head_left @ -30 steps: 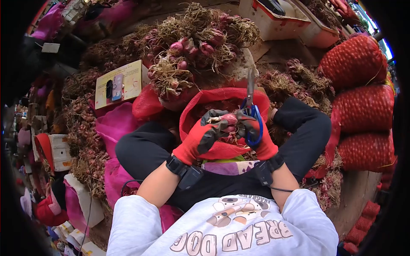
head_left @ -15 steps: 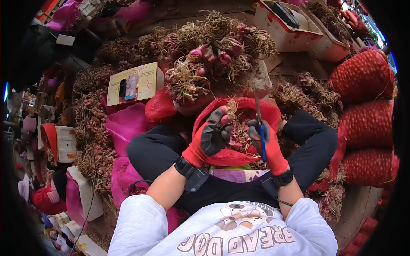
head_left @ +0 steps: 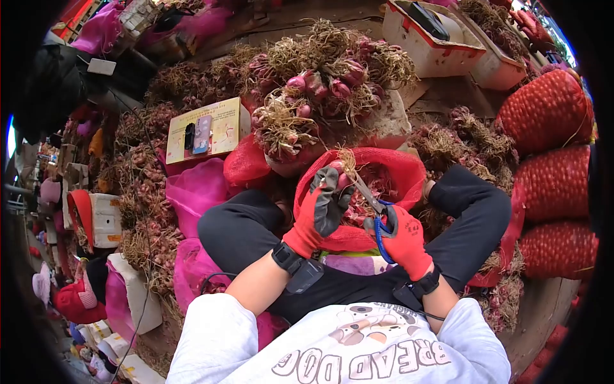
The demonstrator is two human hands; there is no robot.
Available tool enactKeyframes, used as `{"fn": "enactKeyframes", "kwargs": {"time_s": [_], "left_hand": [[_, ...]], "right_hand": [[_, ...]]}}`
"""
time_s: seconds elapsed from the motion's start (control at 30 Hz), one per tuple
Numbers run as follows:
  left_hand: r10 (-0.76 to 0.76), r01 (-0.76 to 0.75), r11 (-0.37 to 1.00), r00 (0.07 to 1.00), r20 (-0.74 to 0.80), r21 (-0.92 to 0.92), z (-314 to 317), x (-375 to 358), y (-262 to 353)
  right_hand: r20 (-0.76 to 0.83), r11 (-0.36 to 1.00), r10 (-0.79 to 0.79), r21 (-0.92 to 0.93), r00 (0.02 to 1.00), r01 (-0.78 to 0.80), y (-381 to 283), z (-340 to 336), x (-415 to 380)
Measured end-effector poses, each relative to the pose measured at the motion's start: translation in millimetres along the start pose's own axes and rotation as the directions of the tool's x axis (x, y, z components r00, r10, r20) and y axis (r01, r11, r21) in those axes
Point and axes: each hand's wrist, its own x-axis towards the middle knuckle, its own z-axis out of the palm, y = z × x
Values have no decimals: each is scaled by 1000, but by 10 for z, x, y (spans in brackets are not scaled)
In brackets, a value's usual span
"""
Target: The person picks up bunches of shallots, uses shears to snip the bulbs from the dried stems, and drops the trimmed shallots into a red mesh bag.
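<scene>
My left hand (head_left: 325, 203), in a red and black work glove, is closed around a small bunch of shallots (head_left: 343, 174) with dry tops. In my gloved right hand (head_left: 401, 235) are blue-handled scissors (head_left: 368, 193), their blades pointing up and left, tips right by the shallots. Below both hands a red mesh bag (head_left: 409, 168) lies open between my legs, with shallots and loose skins inside. Just beyond it, a big pile of shallot bunches (head_left: 307, 83) with dried stalks rests on a pale block (head_left: 391, 121).
Full red mesh sacks (head_left: 543, 115) are stacked at the right. A yellow box (head_left: 230, 118) with a phone (head_left: 202, 134) on it stands left of the pile. Pink mesh (head_left: 195, 192) lies beside my left knee. Foam boxes (head_left: 435, 54) stand at the back right.
The scissors have swung from upright to slanting left, and their blades now reach the shallots in my left hand. My right hand has turned inward. The view has shifted slightly.
</scene>
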Motion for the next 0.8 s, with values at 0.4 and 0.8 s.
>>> {"fn": "enactKeyframes", "kwargs": {"time_s": [0.4, 0.8], "left_hand": [[38, -41, 983, 999, 19, 180, 70, -47, -38], [161, -291, 758, 951, 266, 584, 33, 1, -15]], "right_hand": [[77, 986, 143, 75, 987, -149, 125, -30, -64], [211, 966, 133, 193, 968, -174, 130, -157, -124]]}}
